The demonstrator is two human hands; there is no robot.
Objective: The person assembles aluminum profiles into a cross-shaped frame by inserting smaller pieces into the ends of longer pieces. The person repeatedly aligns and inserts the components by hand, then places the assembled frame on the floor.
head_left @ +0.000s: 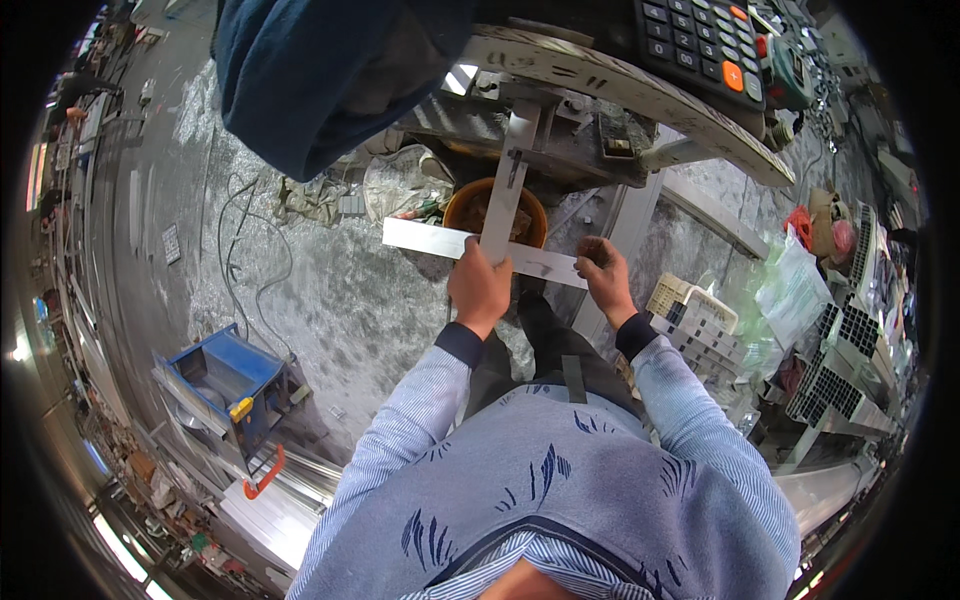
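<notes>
My left hand (480,285) grips the crossing of two flat aluminium strips: a long horizontal strip (425,238) and an upright strip (508,180) that runs up to the bench edge. My right hand (605,275) is closed around the right end of the horizontal strip. Both strips hang in front of me, above an orange bucket (470,205) on the floor. My striped sleeves come in from the lower edge.
A curved workbench (620,85) stands ahead with a black calculator (700,45) on it. A dark blue cloth (320,80) hangs at upper left. A blue machine (225,385) sits lower left. Stacked aluminium profiles (845,365) and a cream crate (690,300) lie right.
</notes>
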